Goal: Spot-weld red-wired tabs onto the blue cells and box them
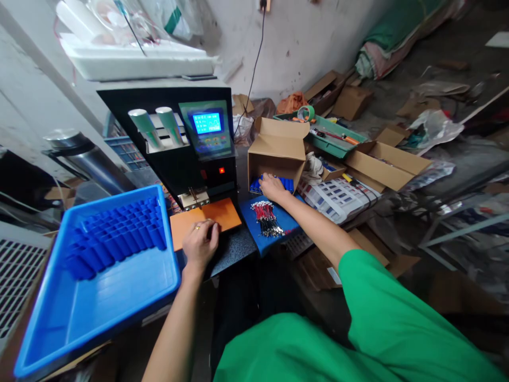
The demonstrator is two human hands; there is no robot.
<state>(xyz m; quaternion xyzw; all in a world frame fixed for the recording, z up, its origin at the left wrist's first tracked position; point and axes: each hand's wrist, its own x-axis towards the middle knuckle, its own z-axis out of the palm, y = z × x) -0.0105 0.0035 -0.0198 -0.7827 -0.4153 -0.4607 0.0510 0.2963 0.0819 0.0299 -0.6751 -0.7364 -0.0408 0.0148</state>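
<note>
My left hand [202, 241] rests on an orange board [225, 213] in front of a black machine [167, 164], its fingers curled under. Whatever they may hold is hidden from this side. My right hand [272, 187] reaches into an open cardboard box [277, 146], with its fingers closed at a blue cylindrical cell among several blue cylindrical cells [288, 184]. Just below that box, a bundle of red and black wire leads [267, 217] with white ends lies on a blue surface [260, 244].
To the left, a blue bin [119, 302] holds rows of blue cylinders [115, 239]. Behind it stands a steel flask [87, 162]. The machine has a lit display [207, 122]. A green tray [330, 139] and a white plastic crate [338, 199] are on the right.
</note>
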